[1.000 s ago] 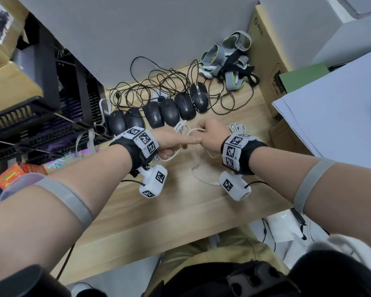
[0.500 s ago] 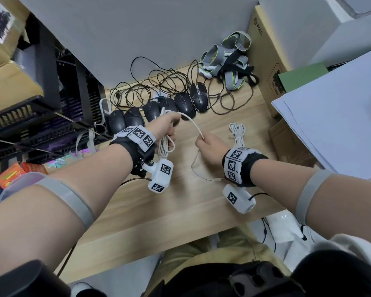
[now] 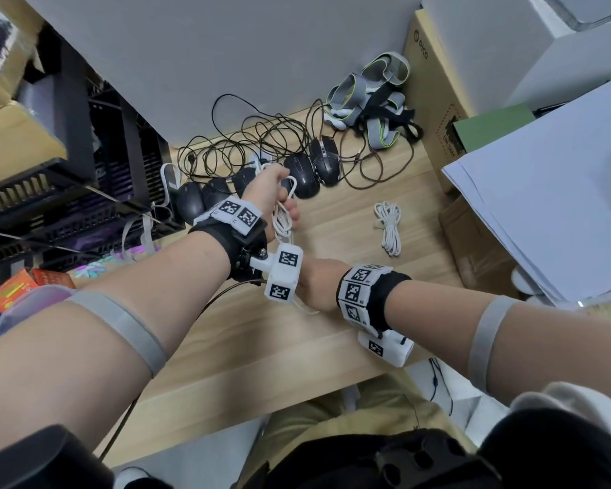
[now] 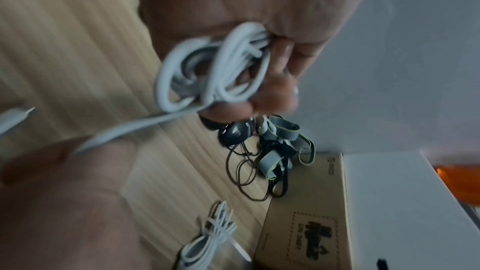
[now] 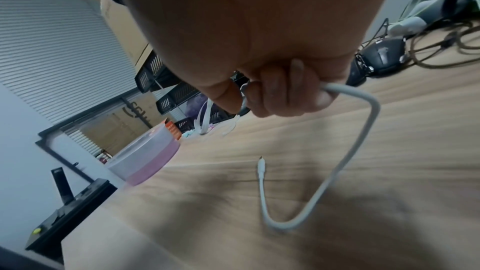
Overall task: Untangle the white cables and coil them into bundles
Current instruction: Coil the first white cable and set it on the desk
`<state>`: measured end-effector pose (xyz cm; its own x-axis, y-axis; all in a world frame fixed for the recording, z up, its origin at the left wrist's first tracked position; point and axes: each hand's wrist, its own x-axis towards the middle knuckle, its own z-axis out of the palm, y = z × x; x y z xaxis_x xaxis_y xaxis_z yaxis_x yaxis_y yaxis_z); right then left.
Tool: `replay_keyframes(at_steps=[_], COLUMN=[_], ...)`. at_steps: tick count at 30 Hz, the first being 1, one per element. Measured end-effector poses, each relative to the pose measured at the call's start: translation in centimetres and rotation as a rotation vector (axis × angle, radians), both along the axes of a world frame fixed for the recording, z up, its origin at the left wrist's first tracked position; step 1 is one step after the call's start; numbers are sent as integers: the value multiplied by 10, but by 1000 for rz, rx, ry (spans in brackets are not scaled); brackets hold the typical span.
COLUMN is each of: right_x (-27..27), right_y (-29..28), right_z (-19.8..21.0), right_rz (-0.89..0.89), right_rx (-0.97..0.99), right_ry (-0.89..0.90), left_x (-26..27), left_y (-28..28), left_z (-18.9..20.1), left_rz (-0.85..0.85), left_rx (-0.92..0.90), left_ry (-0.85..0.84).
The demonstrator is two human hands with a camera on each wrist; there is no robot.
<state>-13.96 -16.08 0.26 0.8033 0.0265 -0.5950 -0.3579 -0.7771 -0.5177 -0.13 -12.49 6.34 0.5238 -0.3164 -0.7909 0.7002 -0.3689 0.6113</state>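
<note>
Light wood-grain counter [image 3: 254,347] against plain grey wall [image 3: 226,47]. Black slotted plastic trays [image 3: 50,192] stacked at left, brown cardboard box [image 3: 434,100] at right, white paper sheets [image 3: 551,192] beside it. Soft, even light.

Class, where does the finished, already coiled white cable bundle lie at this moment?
In the head view the coiled bundle lies on the wooden desk, right of the left hand, near the cardboard box.

White cable [image 3: 283,220], white bundle [image 3: 388,227] on pale wood-grain desk [image 3: 247,347], black mice [image 3: 304,176] with black cords [image 3: 261,135], grey straps [image 3: 371,97] edged lime, black-and-white checker tags on wristbands [image 3: 358,292], pink tub [image 5: 148,157].
</note>
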Motion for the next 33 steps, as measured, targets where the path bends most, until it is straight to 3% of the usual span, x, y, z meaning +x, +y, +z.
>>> replay_keyframes(at_steps=[5, 12, 20, 23, 27, 30, 33], right_x=[-4, -11, -5, -5, -7, -12, -19], right_y=[-10, -31, -31, -31, -29, -37, -55], right_z=[3, 0, -3, -5, -2, -6, -9], right_rz=[-40, -257, -312, -361, -236, -60, -48], right_rx=[42, 100, 127, 158, 118, 35, -24], right_ry=[9, -206, -304, -363, -350, -243, -223], left_x=[7, 6, 11, 9, 6, 8, 14], left_y=[2, 6, 6, 5, 4, 7, 15], left_z=[-3, -18, -19, -16, -6, -2, 1], left_rz=[-162, -198, -297, -247, -185, -367, -552], left_rx=[77, 82, 121, 74, 79, 230, 366], left_ry=[-63, -67, -104, -70, -9, -83, -94])
